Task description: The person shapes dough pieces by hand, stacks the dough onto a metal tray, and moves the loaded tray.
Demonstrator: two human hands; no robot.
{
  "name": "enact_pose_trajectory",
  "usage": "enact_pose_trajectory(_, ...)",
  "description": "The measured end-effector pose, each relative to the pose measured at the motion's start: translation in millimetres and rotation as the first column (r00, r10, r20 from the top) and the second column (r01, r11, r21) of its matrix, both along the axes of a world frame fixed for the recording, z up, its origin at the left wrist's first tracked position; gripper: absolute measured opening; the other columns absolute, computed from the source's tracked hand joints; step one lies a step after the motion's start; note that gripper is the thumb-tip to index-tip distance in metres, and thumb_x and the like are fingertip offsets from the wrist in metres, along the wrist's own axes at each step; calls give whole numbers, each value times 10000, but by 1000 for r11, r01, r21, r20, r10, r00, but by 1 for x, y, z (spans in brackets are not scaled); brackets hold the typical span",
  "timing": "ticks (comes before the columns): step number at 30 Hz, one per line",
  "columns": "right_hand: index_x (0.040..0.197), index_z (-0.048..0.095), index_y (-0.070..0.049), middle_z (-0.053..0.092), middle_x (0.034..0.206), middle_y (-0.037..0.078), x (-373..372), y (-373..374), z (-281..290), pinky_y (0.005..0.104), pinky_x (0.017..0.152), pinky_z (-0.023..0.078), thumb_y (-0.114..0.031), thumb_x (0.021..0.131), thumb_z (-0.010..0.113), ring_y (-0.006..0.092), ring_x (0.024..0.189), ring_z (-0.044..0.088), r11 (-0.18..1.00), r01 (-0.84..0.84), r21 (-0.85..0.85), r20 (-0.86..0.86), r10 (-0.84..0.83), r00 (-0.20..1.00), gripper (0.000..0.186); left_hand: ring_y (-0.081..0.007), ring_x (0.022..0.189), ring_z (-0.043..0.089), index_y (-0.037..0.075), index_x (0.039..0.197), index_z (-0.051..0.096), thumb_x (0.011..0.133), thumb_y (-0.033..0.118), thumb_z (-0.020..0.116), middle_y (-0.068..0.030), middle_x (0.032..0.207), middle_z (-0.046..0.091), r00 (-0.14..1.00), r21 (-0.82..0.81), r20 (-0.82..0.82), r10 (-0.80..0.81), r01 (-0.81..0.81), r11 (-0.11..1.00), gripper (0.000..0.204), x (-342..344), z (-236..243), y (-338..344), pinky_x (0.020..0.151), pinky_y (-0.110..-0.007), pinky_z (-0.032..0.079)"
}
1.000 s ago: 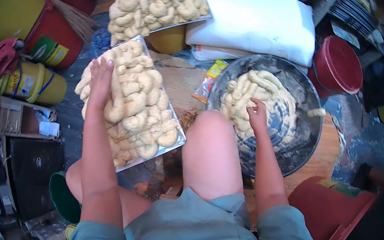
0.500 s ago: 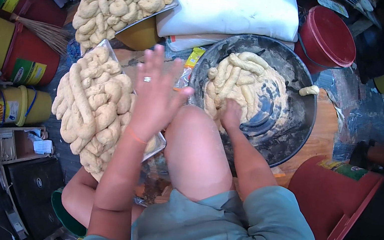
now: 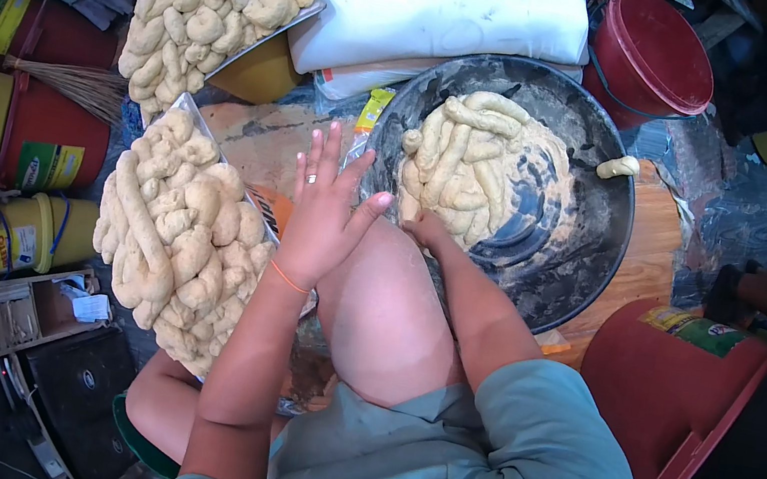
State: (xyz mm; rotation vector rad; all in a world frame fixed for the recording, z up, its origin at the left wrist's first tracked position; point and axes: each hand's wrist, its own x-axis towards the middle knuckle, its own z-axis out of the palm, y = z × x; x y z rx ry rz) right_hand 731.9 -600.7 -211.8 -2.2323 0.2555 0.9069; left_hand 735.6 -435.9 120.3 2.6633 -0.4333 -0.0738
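My left hand (image 3: 319, 214) is raised over my knee with its fingers spread and nothing in it. A ring and an orange wrist band are on it. My right hand (image 3: 428, 231) is closed at the near left side of a wide black basin (image 3: 591, 274); what its fingers hold, if anything, is hidden. Beside it in the basin lies a heap of pale dough ropes (image 3: 462, 166), dusted with coarse tan crumbs. One short dough piece (image 3: 618, 167) rests on the basin's right rim. To the left of my left hand, a tray is piled with crumb-coated twisted dough (image 3: 181, 236).
Another heaped tray of dough twists (image 3: 214, 8) stands at the back left, beside a large white sack (image 3: 443, 6). A red bucket (image 3: 652, 56) is behind the basin. Red and yellow tubs (image 3: 53, 154) and a straw broom (image 3: 75, 84) line the left; a red bin (image 3: 663, 388) stands right.
My right hand has drawn back from the dough heap toward the basin's near left rim. My left hand has shifted slightly right and down, still spread. The whole view has tilted a little.
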Motion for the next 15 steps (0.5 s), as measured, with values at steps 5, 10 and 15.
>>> enact_pose_trajectory(5,1126,557,-42,592,915,71,20,-16,42,304,774,509,-160,816,577,173,839,586,328,492,807,-359,-390,848,332,-420,1457,126,49,1346,532,925,473,557,-260,1556,182,1000,-39,-11,-8,7,999,598,1,-3,0,1165,-535,86)
enact_pose_trajectory(10,1250,494,-35,577,1038,86,3,-65,106,339,734,530,-111,768,541,180,844,589,92,445,891,-403,-291,868,490,-385,1471,113,54,1366,515,938,389,567,-235,1569,182,998,-58,-56,42,-45,997,546,-7,5,16,1172,-507,73)
enact_pose_trajectory(15,1238,533,-29,601,1023,106,-32,-144,80,354,732,528,-138,744,568,201,831,611,385,511,768,-488,-163,857,507,-405,1458,139,55,1347,530,921,448,580,-262,1546,213,997,-128,-79,11,-21,991,581,-11,3,15,1170,-513,92)
